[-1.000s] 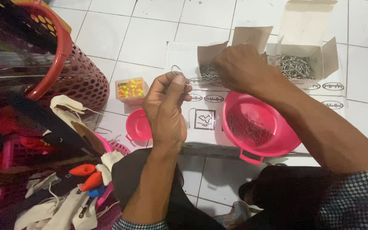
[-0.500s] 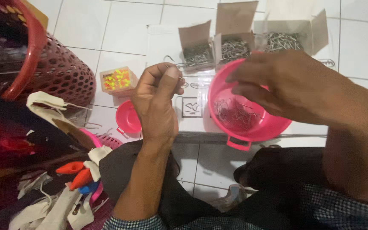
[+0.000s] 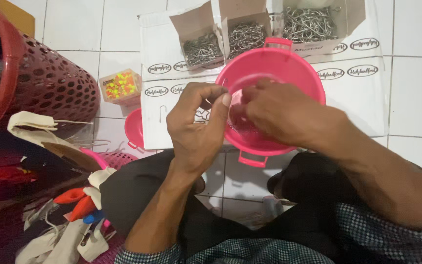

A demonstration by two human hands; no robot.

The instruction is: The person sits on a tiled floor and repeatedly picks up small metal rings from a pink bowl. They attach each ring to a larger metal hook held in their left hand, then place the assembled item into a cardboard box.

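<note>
**Hands meeting over a pink basin**

Seen from above: left hand [image 3: 196, 129] pinched thumb to forefinger at the rim of the pink basin [image 3: 289, 66], right hand [image 3: 282, 110] reaching inside. Beyond, three open cardboard boxes of metal hooks [image 3: 245, 36] on flattened white cardboard [image 3: 362, 98]. To the left, a red perforated basket [image 3: 50, 85].

Probably a home workshop floor: white tiles [image 3: 69, 27], boxes of metal hooks [image 3: 242, 36], baskets [image 3: 50, 85].
</note>
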